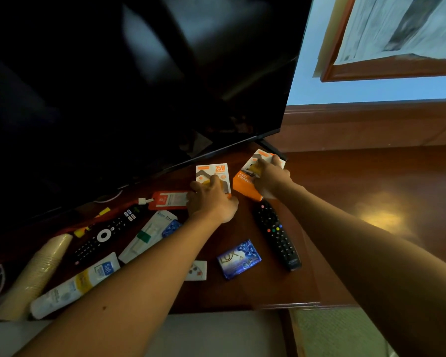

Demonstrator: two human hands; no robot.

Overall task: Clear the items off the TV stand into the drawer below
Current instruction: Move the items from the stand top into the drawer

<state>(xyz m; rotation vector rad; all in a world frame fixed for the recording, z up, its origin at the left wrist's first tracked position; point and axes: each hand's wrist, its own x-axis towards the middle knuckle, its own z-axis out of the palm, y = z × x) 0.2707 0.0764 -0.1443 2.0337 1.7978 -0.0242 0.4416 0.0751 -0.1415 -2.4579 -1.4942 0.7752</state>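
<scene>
On the dark wooden TV stand (273,287), my left hand (211,202) closes around a white 25W charger box (213,171). My right hand (269,177) grips an orange fast-charger box (243,185) beside it, near the TV's foot. Both boxes still rest on the stand. Around them lie an orange card packet (169,200), a black remote (277,234), a second black remote (106,235), a blue Lux soap (238,258), a white tube (146,237), a white lotion bottle (75,286), a stack of paper cups (36,274) and a small white remote (197,270). No drawer shows.
The big black TV (139,86) leans over the back of the stand, its foot (271,148) right behind the orange box. A framed picture (397,37) hangs on the wall at upper right. Bare stand top (371,202) extends to the right.
</scene>
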